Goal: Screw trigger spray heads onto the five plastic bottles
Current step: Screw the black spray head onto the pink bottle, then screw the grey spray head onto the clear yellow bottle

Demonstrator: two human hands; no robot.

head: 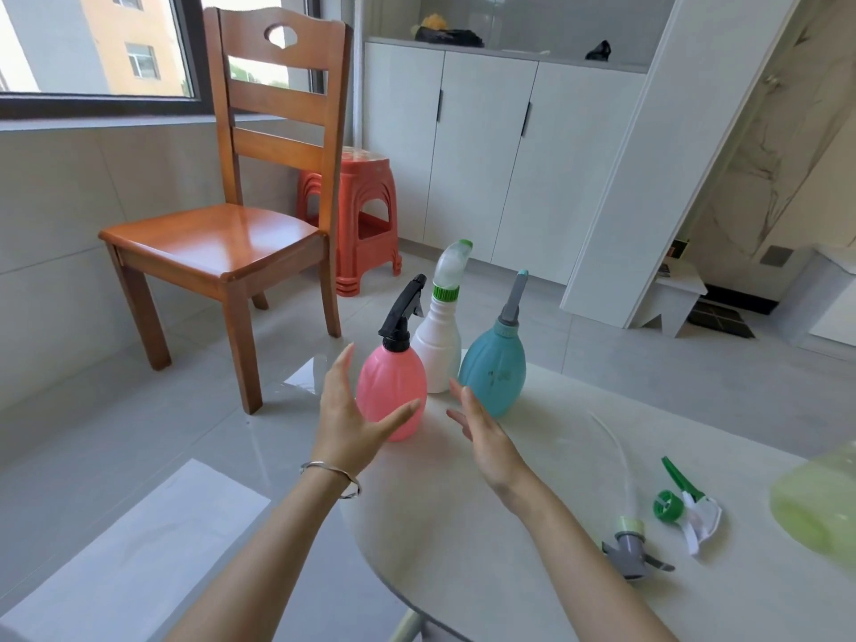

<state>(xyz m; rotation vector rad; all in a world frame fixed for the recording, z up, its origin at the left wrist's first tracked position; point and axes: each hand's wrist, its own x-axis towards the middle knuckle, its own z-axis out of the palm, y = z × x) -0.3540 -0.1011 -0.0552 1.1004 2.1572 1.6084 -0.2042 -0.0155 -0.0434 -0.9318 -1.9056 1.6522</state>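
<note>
Three bottles stand at the table's far edge, each with a spray head on: a pink bottle with a black head, a white bottle with a green-and-white head, and a teal bottle with a grey head. My left hand is open just beside the pink bottle, thumb in front of it. My right hand is open between the pink and teal bottles, holding nothing. A loose grey spray head with a clear tube and a loose green-and-white spray head lie at the right. A pale green bottle is cut off at the right edge.
The white table ends just behind the three bottles and at my left. Beyond it stand a wooden chair, a red plastic stool and white cabinets on a glossy tiled floor.
</note>
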